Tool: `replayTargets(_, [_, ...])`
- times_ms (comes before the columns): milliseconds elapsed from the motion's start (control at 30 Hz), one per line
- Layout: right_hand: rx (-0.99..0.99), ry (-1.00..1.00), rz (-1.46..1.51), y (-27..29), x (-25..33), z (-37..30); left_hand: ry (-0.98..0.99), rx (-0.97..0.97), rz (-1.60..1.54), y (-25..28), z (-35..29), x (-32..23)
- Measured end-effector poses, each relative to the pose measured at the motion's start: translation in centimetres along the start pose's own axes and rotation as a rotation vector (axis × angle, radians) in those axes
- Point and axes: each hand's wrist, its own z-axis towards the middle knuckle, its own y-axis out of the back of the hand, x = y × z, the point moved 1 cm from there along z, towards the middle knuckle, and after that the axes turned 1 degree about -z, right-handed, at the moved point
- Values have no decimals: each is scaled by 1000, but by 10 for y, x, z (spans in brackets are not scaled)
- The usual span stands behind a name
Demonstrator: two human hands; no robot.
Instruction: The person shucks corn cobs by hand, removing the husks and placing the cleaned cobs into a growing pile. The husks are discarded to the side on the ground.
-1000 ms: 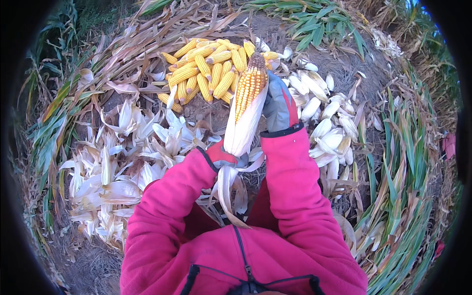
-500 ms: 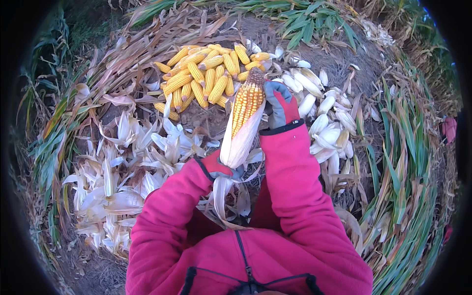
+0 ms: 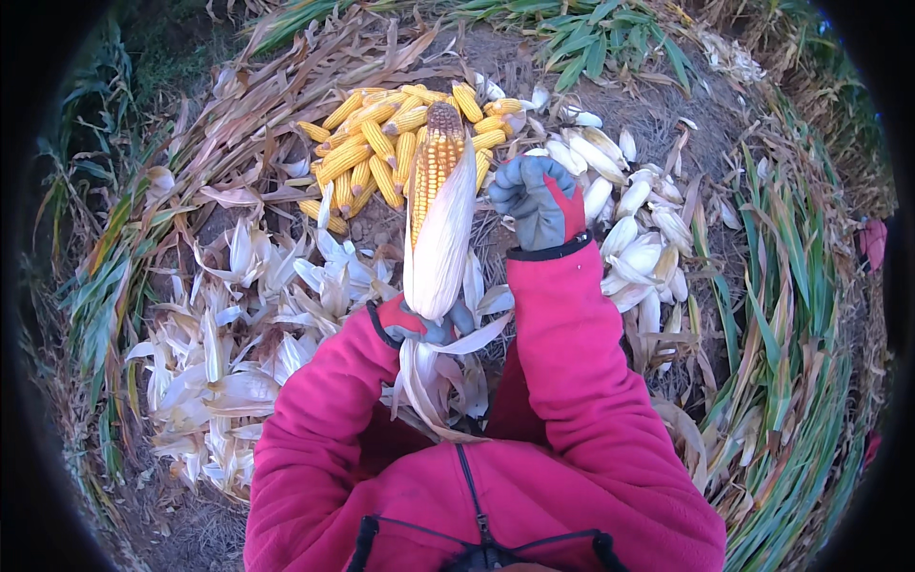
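Long, tapered yellow corn ear, partly husked [image 3: 438, 224]: in front of the chest, tip pointing away from the body. Kernels in rows, bare on the left side; tip dull brown. Pale, papery husk [image 3: 442, 257] wraps the right side and lower end; loose strips trail below. Grey-and-red gloved left hand [image 3: 424, 322]: fingers gripping the ear's base. Grey-and-red gloved right hand [image 3: 536, 202]: fingers curled closed, just beside the ear. Beyond: 1 heap of bare yellow ears [image 3: 379, 143].

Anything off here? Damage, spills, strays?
Mainly the partly husked corn ear in the gloved left hand: its tip is dark brown, unlike the yellow kernels below. Can't tell if that's damage. Nothing else stands out.
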Motion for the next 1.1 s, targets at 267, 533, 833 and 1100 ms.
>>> replayTargets(267, [-126,21,-106,-15,-11,4,62,-83,-30,-4,1,-3])
replayTargets(533, [-28,-74,-110,6,-9,1,24,-8,48,-20,2,-19])
replayTargets(833, [41,-90,105,-6,-6,3,96,-52,94,-27,-4,-24])
replayTargets(1100, [55,-107,-78,2,-4,-1,72,10,-44,-19,-7,-14])
